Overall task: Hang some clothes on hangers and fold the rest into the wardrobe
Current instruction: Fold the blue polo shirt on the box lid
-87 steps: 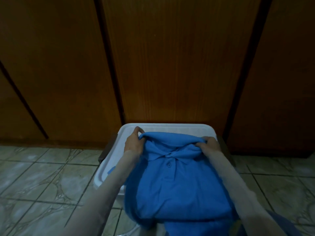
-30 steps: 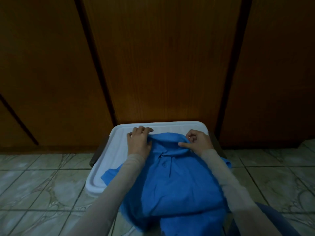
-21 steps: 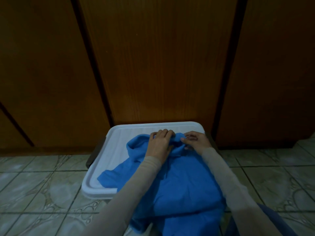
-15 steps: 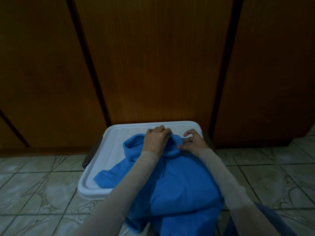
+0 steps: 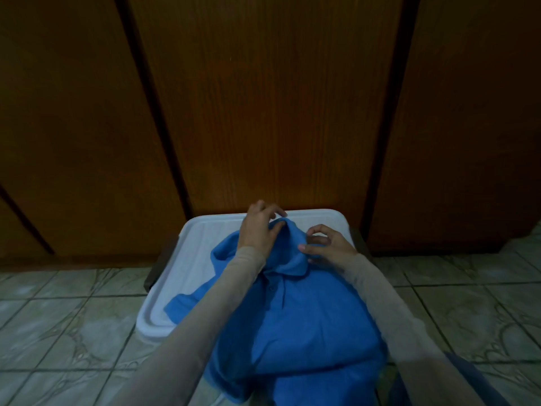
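Blue polo shirt (image 5: 304,317) spread front-up over white plastic lid (image 5: 187,253) of a container, button placket down the middle, lower part hanging off near edge toward the wearer's lap. One short sleeve sticking out to the left over the lid, near its front-left corner.

Left hand (image 5: 259,228) at the collar, thumb and fingers curled round a raised fold of collar fabric, lifting it up off the lid; fingertips near the lid's far rim. Left forearm in pale beige sleeve (image 5: 210,317) lying across the shirt's left side.

Right hand (image 5: 328,249) just beside the collar on the right, thumb tip touching the collar edge, fingers loosely arched above, narrow gap between thumb and index. Can't tell whether any fabric is actually pinched there.

Lid sits on tiled floor (image 5: 73,317), directly in front of dark brown wooden wardrobe doors (image 5: 263,98), all shut. Dark handle (image 5: 159,266) at container's left side, another partly visible on the right behind the right wrist.
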Motion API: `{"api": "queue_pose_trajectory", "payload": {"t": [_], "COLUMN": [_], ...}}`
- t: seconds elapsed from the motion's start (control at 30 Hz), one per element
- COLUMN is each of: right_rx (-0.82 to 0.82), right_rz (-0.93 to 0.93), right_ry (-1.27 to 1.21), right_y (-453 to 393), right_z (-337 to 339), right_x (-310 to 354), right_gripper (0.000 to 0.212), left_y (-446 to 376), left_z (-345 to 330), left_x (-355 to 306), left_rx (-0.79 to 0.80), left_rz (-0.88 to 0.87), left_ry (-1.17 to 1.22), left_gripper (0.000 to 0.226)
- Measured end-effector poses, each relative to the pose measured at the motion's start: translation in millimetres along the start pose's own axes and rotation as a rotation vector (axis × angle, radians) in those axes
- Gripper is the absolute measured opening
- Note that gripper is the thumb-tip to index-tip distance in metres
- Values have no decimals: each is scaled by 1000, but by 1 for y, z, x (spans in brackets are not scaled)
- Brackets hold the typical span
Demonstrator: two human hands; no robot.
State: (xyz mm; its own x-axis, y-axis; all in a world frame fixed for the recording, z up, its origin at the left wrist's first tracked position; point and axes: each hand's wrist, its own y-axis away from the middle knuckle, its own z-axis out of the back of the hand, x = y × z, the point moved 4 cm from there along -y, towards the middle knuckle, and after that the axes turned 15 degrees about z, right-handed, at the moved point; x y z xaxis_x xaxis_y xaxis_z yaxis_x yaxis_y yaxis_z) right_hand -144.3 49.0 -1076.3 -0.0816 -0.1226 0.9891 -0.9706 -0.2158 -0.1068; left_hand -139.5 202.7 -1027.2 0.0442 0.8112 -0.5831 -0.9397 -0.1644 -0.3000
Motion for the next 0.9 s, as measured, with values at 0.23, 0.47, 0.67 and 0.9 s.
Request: {"api": "queue_pose_trajectory", "payload": {"t": [0.23, 0.47, 0.67, 0.9], "right_rx": [-209, -228, -233, 18], "right_rz": [-21, 81, 117, 546], "right_ry": [-156, 94, 163, 852], "right_y": [-2, -4, -6, -8], "right_z": [1, 5, 5, -6], "right_x": [-4, -2, -1, 17], "right_gripper": [15, 10, 26, 32], "left_y": [15, 21, 19, 15], "left_z": [-20, -30, -35, -29], "left_x": [1, 0, 1, 7], "left_rx": [405, 464, 550, 564], "left_rz": [182, 139, 60, 89], "left_ry": [296, 183, 46, 71], "left_gripper": [23, 31, 56, 48]}}
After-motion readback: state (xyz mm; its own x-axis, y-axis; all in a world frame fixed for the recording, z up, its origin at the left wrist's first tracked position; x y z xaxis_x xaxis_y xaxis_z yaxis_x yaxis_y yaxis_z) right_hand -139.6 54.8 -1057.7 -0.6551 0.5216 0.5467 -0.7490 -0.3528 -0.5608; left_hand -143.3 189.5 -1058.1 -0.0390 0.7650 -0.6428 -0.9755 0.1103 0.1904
